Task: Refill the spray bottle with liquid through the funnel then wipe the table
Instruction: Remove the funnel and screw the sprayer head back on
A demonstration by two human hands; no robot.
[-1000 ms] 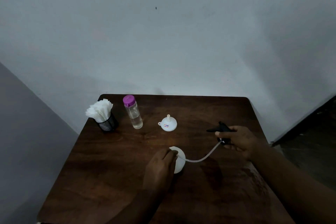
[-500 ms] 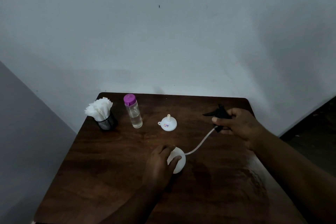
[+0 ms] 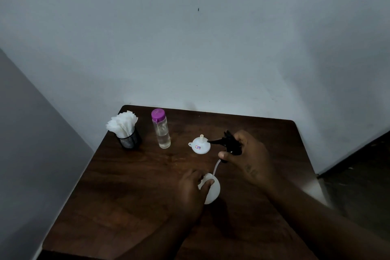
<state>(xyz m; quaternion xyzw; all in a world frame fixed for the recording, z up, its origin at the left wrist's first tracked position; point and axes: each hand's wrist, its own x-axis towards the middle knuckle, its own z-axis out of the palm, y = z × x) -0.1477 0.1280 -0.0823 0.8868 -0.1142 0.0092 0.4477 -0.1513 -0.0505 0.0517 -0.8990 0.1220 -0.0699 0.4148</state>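
My left hand (image 3: pixel 191 191) grips the white spray bottle (image 3: pixel 212 190), which stands near the middle of the dark wooden table (image 3: pixel 135 186). My right hand (image 3: pixel 248 157) holds the black trigger sprayer head (image 3: pixel 226 142) above and behind the bottle. Its pale dip tube (image 3: pixel 215 168) still reaches down into the bottle's neck. A white funnel (image 3: pixel 199 146) lies upside down just left of the sprayer's nozzle. A clear bottle with a purple cap (image 3: pixel 161 129), partly filled with liquid, stands further left.
A black mesh cup stuffed with white paper napkins (image 3: pixel 124 131) stands at the back left corner. The table is pushed against a pale wall (image 3: pixel 198 48). Dark floor (image 3: pixel 363 175) shows beyond the right edge.
My right hand has carried the sprayer head left and up, from out at the right to just over the bottle. The tube now hangs steeply. My left hand stays on the bottle.
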